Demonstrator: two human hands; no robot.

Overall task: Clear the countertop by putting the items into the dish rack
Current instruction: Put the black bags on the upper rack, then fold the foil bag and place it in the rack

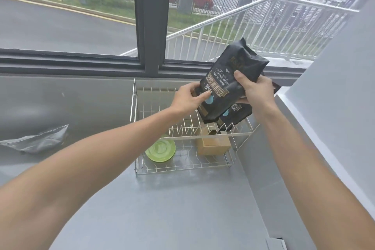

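A black coffee bag (233, 67) is held tilted above the upper tier of the wire dish rack (140, 170). My right hand (256, 92) grips its right side and my left hand (189, 98) grips its lower left edge. A second black coffee bag (236, 115) lies on the upper tier under the first, partly hidden by it and by my right hand. On the rack's lower tier sit a green plate (160, 150) and a tan box (213, 146).
A crumpled clear plastic bag (38, 141) lies on the grey countertop (162, 209) at the left. A window and dark sill run behind the rack. A grey wall rises along the right side. A small white object (277, 243) shows at the bottom right.
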